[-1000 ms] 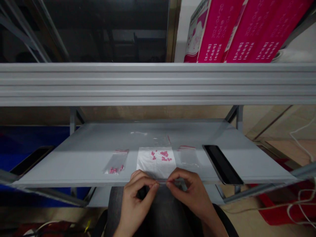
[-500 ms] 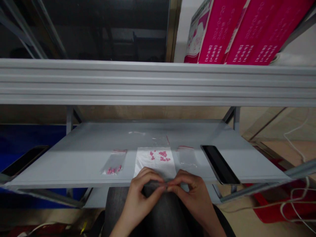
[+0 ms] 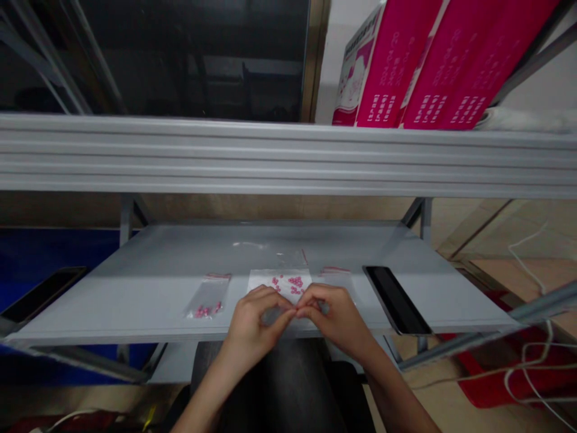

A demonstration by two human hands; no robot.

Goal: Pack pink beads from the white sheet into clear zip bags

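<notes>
My left hand (image 3: pixel 252 320) and my right hand (image 3: pixel 334 313) meet over the near part of a white sheet (image 3: pixel 258 280). Thumb and forefinger of each are pinched, with the fingertips touching or nearly so. Whatever lies between them is too small to make out. Just beyond the fingers, several small pink beads (image 3: pixel 296 281) rest on the sheet, some partly covered by my right hand. Left of the sheet lies a clear zip bag (image 3: pixel 211 293) with pink beads inside. Another zip bag (image 3: pixel 337 278) is on the right, partly behind my right hand.
A thin clear bag (image 3: pixel 291 258) lies behind the sheet on the grey shelf (image 3: pixel 153 258). Dark phone-like devices lie at the right (image 3: pixel 395 300) and left edge (image 3: pixel 42 293). A ribbed metal beam (image 3: pixel 252 157) crosses above, with pink boxes (image 3: pixel 396 72) over it.
Both hands have moved up and forward from the shelf's front edge to over the sheet, still pinched together. My right hand now covers some of the beads and part of the right bag.
</notes>
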